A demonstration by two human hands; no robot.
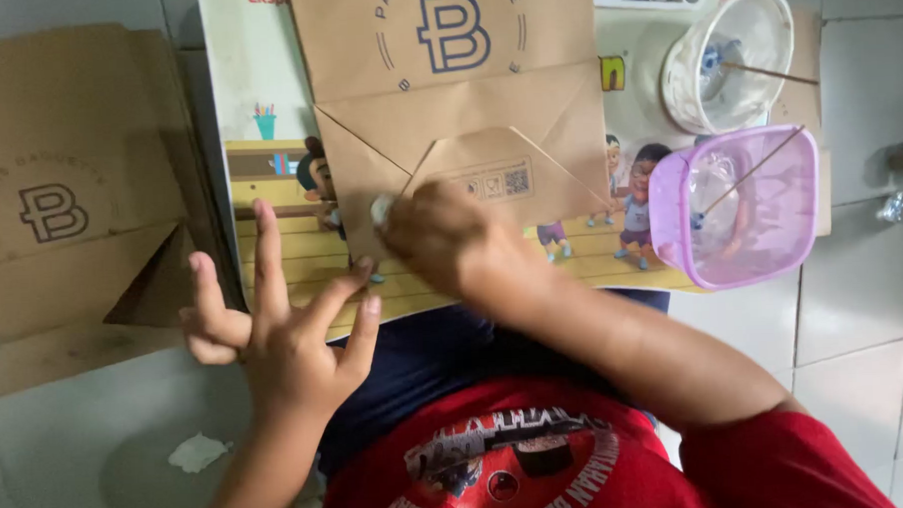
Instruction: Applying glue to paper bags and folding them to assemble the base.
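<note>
A brown paper bag (446, 94) with a folded bottom flap lies flat on a colourful illustrated board (270, 200). My right hand (441, 239) rests at the bag's lower left corner, fingers closed on a small whitish wad (382, 208) pressed against the paper. My left hand (284, 325) hovers just left of the board's near edge, fingers spread, holding nothing.
Another folded brown paper bag (70, 217) lies on the tiled floor at left. A pink plastic tub (750, 208) and a clear round cup (730, 59), each with a thin stick, stand at right. A crumpled white scrap (198, 451) lies near my left arm.
</note>
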